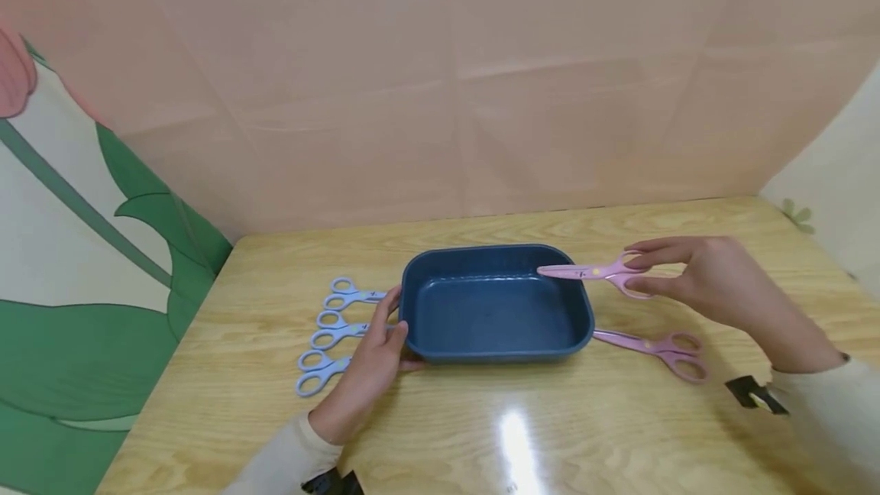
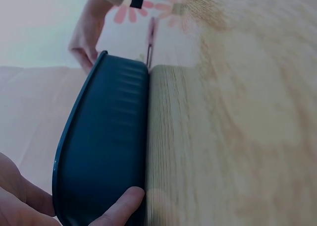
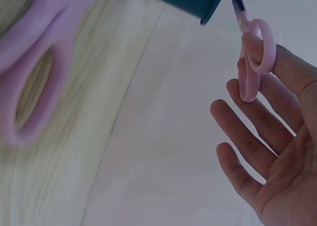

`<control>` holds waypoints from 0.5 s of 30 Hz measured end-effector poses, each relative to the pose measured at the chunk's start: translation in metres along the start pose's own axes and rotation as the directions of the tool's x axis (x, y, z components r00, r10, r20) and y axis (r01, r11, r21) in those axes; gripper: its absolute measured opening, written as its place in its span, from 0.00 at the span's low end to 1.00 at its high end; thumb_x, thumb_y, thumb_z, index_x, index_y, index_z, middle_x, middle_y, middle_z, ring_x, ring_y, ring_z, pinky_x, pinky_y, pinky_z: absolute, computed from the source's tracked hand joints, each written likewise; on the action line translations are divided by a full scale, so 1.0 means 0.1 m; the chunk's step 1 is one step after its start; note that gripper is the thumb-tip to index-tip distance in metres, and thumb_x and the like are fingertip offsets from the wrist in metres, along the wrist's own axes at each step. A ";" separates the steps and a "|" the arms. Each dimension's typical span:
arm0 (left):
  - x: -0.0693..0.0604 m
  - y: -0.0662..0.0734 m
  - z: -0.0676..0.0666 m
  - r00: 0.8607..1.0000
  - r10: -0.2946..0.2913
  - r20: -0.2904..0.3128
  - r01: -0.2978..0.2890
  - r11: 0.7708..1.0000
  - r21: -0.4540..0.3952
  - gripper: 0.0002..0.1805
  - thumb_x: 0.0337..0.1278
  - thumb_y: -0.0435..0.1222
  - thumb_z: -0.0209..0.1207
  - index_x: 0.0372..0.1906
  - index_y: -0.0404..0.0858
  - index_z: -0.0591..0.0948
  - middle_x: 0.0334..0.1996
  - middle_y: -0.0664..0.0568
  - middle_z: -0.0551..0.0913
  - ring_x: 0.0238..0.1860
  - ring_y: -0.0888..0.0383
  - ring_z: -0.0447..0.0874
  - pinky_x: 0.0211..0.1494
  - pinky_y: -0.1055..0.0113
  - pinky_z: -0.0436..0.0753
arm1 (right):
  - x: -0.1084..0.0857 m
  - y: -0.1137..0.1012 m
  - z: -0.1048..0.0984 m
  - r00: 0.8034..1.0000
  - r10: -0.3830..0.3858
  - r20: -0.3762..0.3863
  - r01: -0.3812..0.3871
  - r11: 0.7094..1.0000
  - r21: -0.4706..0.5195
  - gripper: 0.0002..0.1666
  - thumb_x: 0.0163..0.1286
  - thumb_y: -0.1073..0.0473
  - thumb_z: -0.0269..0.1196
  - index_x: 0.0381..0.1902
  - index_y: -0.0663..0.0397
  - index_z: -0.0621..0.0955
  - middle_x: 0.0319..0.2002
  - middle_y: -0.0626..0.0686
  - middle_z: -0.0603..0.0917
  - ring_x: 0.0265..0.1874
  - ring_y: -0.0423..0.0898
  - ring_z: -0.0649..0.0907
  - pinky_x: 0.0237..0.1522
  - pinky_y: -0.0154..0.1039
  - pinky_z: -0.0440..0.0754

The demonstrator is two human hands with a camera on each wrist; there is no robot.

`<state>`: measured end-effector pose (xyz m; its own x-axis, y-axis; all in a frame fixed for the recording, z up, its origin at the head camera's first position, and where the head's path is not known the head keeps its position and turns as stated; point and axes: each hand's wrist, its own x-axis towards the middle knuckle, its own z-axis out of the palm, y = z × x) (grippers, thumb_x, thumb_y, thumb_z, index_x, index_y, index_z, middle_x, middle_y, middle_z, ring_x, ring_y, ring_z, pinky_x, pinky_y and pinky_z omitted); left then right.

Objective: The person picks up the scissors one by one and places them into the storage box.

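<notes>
A dark blue rectangular basin (image 1: 491,319) stands in the middle of the wooden table, with no objects inside. At its left end my left hand (image 1: 376,350) holds the wall, and the left wrist view shows fingers (image 2: 121,206) against its side. My right hand (image 1: 694,273) pinches pink scissors (image 1: 605,272) by the handle loops, blades pointing left over the basin's right rim. In the right wrist view the thumb and a finger meet at the loops (image 3: 267,47), while the other fingers spread away. Another pair of pink scissors (image 1: 670,350) lies right of the basin.
Several blue scissors (image 1: 330,331) lie in a column left of the basin, their blades partly hidden by my left hand and the basin. The wooden tabletop (image 1: 440,426) meets a pinkish backdrop (image 1: 440,136) at the rear. A green leaf-patterned cloth (image 1: 137,250) hangs at left.
</notes>
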<state>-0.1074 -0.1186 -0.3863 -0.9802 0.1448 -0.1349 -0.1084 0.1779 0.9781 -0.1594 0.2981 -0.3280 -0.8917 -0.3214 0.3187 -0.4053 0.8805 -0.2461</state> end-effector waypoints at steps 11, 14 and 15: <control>-0.03 0.01 -0.01 1.000 0.001 -0.002 -0.001 1.000 -0.008 0.30 0.78 0.29 0.38 0.79 0.47 0.50 0.79 0.42 0.49 0.64 0.34 0.70 0.42 0.50 0.89 | 0.03 -0.22 0.08 0.989 -0.138 -0.044 0.140 0.989 0.051 0.16 0.48 0.47 0.79 0.38 0.33 0.91 0.45 0.45 0.90 0.33 0.45 0.88 0.28 0.29 0.72; -0.02 0.01 -0.02 1.000 0.004 -0.001 -0.004 1.000 -0.013 0.30 0.78 0.29 0.37 0.79 0.47 0.50 0.79 0.42 0.49 0.64 0.34 0.70 0.42 0.50 0.89 | 0.06 -0.26 0.08 0.985 -0.164 -0.058 0.167 0.984 0.062 0.16 0.48 0.48 0.79 0.37 0.35 0.91 0.45 0.46 0.91 0.32 0.44 0.88 0.26 0.28 0.70; -0.02 0.01 -0.02 1.000 0.004 -0.001 -0.004 1.000 -0.014 0.30 0.78 0.29 0.37 0.79 0.47 0.50 0.79 0.42 0.49 0.65 0.34 0.69 0.43 0.50 0.89 | 0.06 -0.27 0.08 0.983 -0.170 -0.062 0.174 0.983 0.065 0.16 0.47 0.49 0.80 0.37 0.35 0.91 0.45 0.46 0.91 0.32 0.44 0.88 0.26 0.28 0.70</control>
<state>-0.1055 -0.1208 -0.3847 -0.9809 0.1445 -0.1304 -0.1063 0.1633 0.9808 -0.1558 0.2692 -0.3266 -0.7956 -0.4443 0.4119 -0.5665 0.7866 -0.2457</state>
